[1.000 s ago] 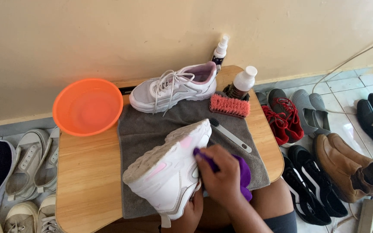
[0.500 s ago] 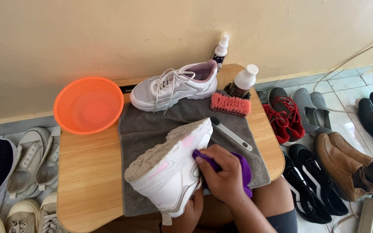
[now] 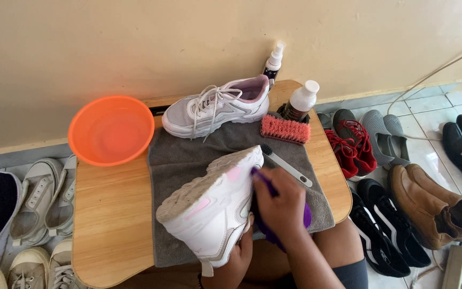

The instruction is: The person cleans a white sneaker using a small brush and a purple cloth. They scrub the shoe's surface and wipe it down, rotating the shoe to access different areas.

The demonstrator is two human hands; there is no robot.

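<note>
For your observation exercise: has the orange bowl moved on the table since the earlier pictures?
No. The orange bowl keeps its place at the table's back left corner, left of the grey towel and the resting white shoe. Small shifts match the camera.

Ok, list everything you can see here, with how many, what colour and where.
Held sneaker: one, white with pink patches, sole up, over the towel.
Purple cloth: one, pressed on that sneaker's side.
Second sneaker: one, white and lilac, back of the table.
Towel: one, grey, spread on the table.
Table: one, light wood.
Basin: one, orange, left rear corner.
Scrub brush: one, pink bristles, on the towel.
Slim brush: one, grey handle, right of the held sneaker.
Bottles: spray bottle by the wall; dark white-capped bottle.
Floor shoes: several pairs, both sides.
Left hand: supports the sneaker underneath.
Right hand: grips the cloth.
</note>
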